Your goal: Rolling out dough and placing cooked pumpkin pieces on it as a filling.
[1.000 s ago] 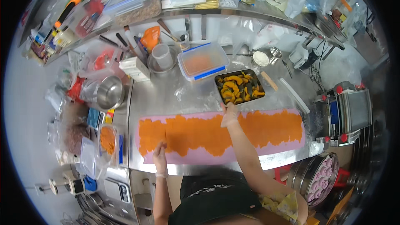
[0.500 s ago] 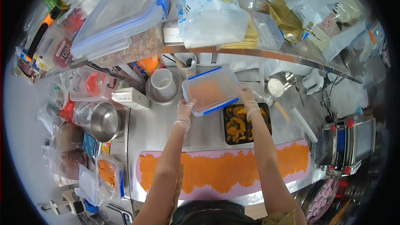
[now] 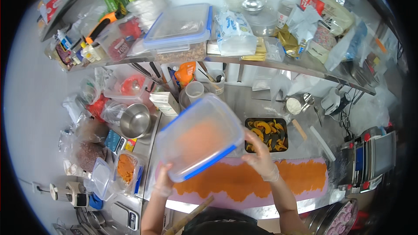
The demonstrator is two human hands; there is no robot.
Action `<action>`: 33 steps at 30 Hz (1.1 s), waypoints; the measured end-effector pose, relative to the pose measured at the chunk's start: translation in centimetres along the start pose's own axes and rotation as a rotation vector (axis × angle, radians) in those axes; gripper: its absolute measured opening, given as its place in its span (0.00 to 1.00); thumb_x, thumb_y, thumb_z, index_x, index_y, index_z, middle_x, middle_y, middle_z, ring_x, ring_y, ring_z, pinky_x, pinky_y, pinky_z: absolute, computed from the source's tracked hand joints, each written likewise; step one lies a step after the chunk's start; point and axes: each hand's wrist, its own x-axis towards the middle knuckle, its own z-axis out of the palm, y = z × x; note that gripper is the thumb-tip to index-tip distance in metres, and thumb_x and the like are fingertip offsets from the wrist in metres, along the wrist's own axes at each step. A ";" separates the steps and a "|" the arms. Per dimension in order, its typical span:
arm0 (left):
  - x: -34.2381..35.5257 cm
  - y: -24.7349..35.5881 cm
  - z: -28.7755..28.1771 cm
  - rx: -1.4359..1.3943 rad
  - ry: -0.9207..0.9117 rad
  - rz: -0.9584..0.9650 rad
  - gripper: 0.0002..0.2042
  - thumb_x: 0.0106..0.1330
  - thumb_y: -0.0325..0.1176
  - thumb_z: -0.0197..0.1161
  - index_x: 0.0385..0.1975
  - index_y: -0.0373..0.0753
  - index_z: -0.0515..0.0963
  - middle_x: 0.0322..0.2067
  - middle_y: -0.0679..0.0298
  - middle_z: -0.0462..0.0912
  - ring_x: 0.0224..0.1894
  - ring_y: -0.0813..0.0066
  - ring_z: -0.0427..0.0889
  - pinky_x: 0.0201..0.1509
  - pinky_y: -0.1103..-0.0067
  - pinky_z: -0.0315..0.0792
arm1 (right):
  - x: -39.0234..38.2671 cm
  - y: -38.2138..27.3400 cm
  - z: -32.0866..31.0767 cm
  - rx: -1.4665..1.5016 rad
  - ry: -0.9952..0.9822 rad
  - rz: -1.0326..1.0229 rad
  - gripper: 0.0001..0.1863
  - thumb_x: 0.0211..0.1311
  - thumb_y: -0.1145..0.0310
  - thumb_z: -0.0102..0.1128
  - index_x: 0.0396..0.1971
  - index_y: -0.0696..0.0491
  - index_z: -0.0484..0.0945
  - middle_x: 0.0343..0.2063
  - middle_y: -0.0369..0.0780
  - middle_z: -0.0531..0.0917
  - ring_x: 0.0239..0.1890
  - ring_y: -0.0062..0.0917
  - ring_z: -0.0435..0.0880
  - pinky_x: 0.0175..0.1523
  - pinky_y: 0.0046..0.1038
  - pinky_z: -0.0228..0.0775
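Between my two gloved hands is a clear lidded storage box with blue clips, lifted and tilted above the worktop, with an orange mass showing through it. My left hand grips its near left corner, and my right hand holds its right side. Below lies a long pink dough sheet spread with orange paste, partly hidden by the box and my right arm. Just beyond my right hand stands a dark tray of cut pumpkin pieces.
A wooden stick leans near my body. At left are a steel bowl, an open tub of orange paste and a scale. A roller machine stands at right. Overhead runs a loaded shelf.
The box has come nearer to me and to the left, carried in both hands, and is now more tilted. My view has shifted too, showing more of the shelf.
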 end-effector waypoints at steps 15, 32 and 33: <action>4.7 23.7 22.7 0.010 -0.128 0.450 0.38 0.64 0.65 0.53 0.59 0.34 0.69 0.57 0.53 0.76 0.56 0.59 0.76 0.63 0.61 0.65 | -12.7 -3.5 1.2 0.132 -0.239 0.187 0.23 0.65 0.76 0.57 0.60 0.56 0.70 0.49 0.43 0.82 0.49 0.28 0.83 0.54 0.27 0.74; 12.4 26.9 22.6 0.102 0.160 0.665 0.48 0.56 0.64 0.65 0.70 0.40 0.53 0.65 0.46 0.62 0.66 0.48 0.64 0.69 0.51 0.56 | -19.8 6.2 -8.2 0.191 0.398 0.576 0.11 0.69 0.75 0.52 0.48 0.60 0.77 0.37 0.40 0.84 0.41 0.23 0.83 0.46 0.23 0.74; 13.2 28.0 21.0 0.176 0.342 0.918 0.47 0.57 0.63 0.65 0.69 0.40 0.55 0.64 0.45 0.63 0.64 0.51 0.68 0.68 0.57 0.60 | -19.1 6.6 -8.3 0.178 0.371 0.584 0.11 0.68 0.76 0.53 0.48 0.61 0.76 0.37 0.40 0.84 0.42 0.24 0.83 0.48 0.24 0.75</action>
